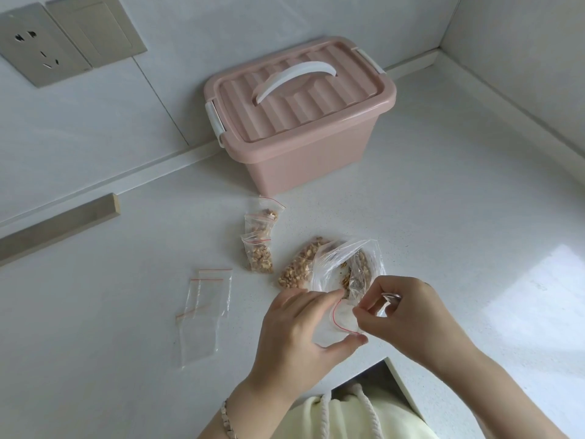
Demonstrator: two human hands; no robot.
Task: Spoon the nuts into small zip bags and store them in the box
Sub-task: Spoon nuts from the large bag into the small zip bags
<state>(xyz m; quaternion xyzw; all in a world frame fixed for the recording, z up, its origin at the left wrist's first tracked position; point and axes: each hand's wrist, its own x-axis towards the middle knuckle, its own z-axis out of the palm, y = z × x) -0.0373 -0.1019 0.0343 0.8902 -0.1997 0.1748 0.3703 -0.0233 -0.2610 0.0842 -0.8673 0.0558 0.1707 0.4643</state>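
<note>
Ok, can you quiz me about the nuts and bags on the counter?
1. True or false: the lid is on the box.
2. How many small bags are already filled? A one, B three, C six.
3. Fill in: the left hand and the right hand both pinch an empty ____.
Key: 1 true. 2 B. 3 bag.
</note>
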